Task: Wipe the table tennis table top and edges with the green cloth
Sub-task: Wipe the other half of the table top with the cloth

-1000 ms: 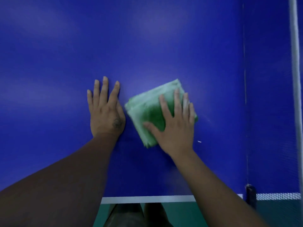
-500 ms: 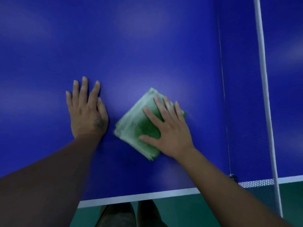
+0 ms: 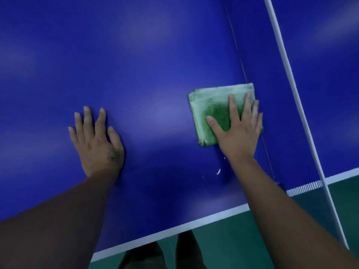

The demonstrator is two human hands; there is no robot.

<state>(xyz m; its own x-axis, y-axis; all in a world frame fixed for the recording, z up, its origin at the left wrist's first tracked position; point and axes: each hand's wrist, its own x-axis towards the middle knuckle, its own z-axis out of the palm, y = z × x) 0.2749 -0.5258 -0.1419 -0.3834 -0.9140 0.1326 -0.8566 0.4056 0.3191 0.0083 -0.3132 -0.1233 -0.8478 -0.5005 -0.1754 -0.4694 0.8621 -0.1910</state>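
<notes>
Green cloth point(image 3: 210, 111) under R hand point(image 3: 238, 133) fingers (flat).

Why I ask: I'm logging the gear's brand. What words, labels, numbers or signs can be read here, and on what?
No readable text anywhere in this view.
On the table: none, only plain blue and a white edge line.
On the cloth: no label shows.
On the left hand: a small dark mark near the thumb, too blurred to read.
</notes>
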